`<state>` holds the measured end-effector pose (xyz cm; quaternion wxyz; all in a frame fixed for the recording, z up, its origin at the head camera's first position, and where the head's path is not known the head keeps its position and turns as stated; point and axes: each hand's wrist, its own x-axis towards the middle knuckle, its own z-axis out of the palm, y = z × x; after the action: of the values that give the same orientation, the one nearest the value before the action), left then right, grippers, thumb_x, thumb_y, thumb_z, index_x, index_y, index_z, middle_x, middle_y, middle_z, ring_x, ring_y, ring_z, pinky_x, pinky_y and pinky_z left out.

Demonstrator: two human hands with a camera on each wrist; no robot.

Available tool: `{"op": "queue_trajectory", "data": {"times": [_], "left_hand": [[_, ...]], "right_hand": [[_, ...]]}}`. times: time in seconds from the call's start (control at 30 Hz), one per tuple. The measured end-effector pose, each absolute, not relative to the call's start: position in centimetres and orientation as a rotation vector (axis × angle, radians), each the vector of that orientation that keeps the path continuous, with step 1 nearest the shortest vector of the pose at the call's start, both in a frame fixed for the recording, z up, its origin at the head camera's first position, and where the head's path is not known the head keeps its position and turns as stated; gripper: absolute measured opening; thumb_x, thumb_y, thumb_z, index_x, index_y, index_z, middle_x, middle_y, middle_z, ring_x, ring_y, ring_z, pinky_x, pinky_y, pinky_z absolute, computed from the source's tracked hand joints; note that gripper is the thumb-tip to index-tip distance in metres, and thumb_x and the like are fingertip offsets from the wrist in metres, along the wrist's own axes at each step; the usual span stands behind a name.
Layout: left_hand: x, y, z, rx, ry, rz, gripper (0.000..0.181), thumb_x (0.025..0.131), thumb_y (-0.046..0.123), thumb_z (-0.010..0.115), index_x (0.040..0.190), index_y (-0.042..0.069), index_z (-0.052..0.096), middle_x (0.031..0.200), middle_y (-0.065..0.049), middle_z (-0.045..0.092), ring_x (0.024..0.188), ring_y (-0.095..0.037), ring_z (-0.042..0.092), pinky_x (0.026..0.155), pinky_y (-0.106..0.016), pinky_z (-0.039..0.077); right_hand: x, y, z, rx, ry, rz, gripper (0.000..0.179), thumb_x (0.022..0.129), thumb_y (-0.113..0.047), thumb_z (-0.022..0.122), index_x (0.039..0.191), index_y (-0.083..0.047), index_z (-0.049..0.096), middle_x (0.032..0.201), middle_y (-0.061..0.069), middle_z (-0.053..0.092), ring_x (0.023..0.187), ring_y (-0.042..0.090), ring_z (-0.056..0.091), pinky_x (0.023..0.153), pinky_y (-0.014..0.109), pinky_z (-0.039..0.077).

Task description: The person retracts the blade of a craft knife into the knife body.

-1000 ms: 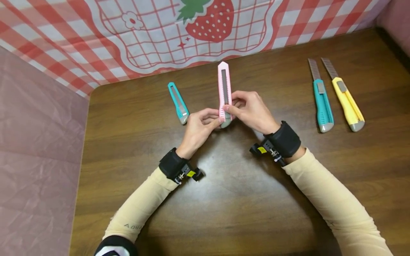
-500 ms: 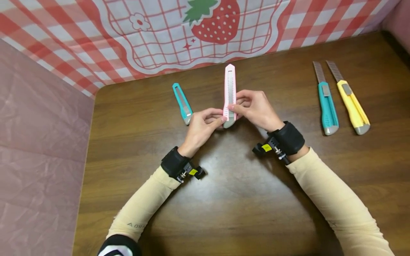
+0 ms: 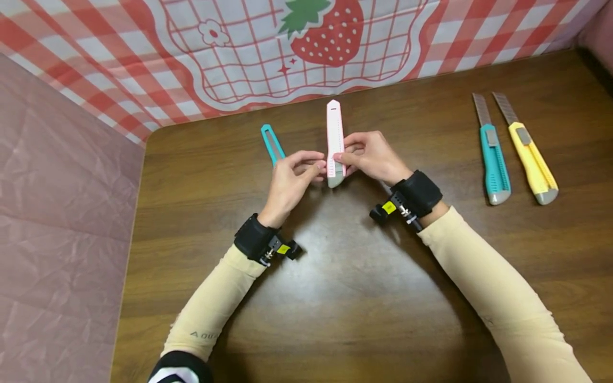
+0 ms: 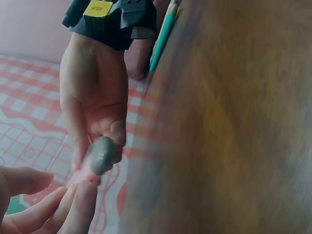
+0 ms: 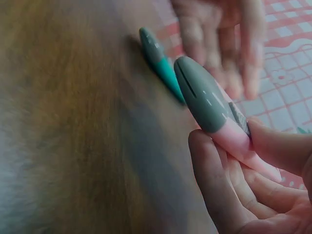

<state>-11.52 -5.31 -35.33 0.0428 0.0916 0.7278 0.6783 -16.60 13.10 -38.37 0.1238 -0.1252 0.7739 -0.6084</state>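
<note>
A pink utility knife with a grey end cap (image 3: 334, 130) is held up above the table in the head view, its tip towards the cloth. My right hand (image 3: 375, 158) grips its lower part between thumb and fingers; the right wrist view shows the thumb by the grey slider (image 5: 239, 117). No blade sticks out of the tip. My left hand (image 3: 290, 181) is just left of the knife, thumb and fingers parted; whether a fingertip still touches the knife I cannot tell. Partly hidden behind that hand lies a small teal utility knife (image 3: 272, 142).
On the right of the wooden table (image 3: 335, 298) lie a teal utility knife (image 3: 496, 167) and a yellow one (image 3: 532, 164), side by side, blades extended towards the back. A red-and-white checked cloth with a strawberry (image 3: 330, 37) hangs along the back edge.
My left hand has loosened its pinch on the pink knife's lower end and drawn slightly left, now covering more of the small teal knife. The right hand keeps its grip.
</note>
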Motion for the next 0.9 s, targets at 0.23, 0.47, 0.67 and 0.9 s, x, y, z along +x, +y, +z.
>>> {"op": "queue_trajectory", "data": {"times": [0.23,0.47,0.67,0.9], "left_hand": [[-12.1,-6.5,-34.5,0.328,2.272,2.126,0.020,0.091,-0.008,0.048,0.104,-0.018,0.057,0.093,-0.037,0.060,0.081,-0.042,0.060,0.073,-0.054,0.056],[-12.4,-7.1,-34.0,0.312,2.308,2.125,0.020,0.093,-0.005,0.047,0.104,-0.017,0.058,0.093,-0.035,0.061,0.083,-0.042,0.060,0.075,-0.054,0.055],[-12.4,-7.1,-33.8,0.269,2.332,2.105,0.019,0.093,-0.004,0.048,0.103,-0.016,0.059,0.093,-0.034,0.062,0.081,-0.042,0.060,0.076,-0.052,0.055],[-12.4,-7.2,-33.8,0.250,2.332,2.091,0.020,0.094,-0.003,0.047,0.105,-0.015,0.058,0.096,-0.032,0.063,0.084,-0.039,0.061,0.078,-0.050,0.055]], "right_hand": [[-18.5,10.9,-39.1,-0.382,2.239,-1.630,0.018,0.084,-0.002,0.066,0.097,0.009,0.060,0.077,0.018,0.066,0.057,0.019,0.062,0.048,0.025,0.058],[-19.8,8.5,-39.0,-0.387,2.330,-1.481,0.008,0.083,0.000,0.064,0.088,0.007,0.061,0.074,0.015,0.066,0.053,0.020,0.062,0.045,0.023,0.057],[-21.1,7.2,-38.5,-0.329,2.471,-1.297,0.008,0.082,-0.006,0.066,0.082,0.003,0.066,0.062,0.009,0.064,0.050,0.017,0.062,0.043,0.019,0.055],[-22.0,6.6,-38.1,-0.271,2.501,-1.223,0.005,0.080,-0.002,0.063,0.078,0.002,0.066,0.059,0.011,0.064,0.049,0.018,0.062,0.040,0.021,0.055]]}}
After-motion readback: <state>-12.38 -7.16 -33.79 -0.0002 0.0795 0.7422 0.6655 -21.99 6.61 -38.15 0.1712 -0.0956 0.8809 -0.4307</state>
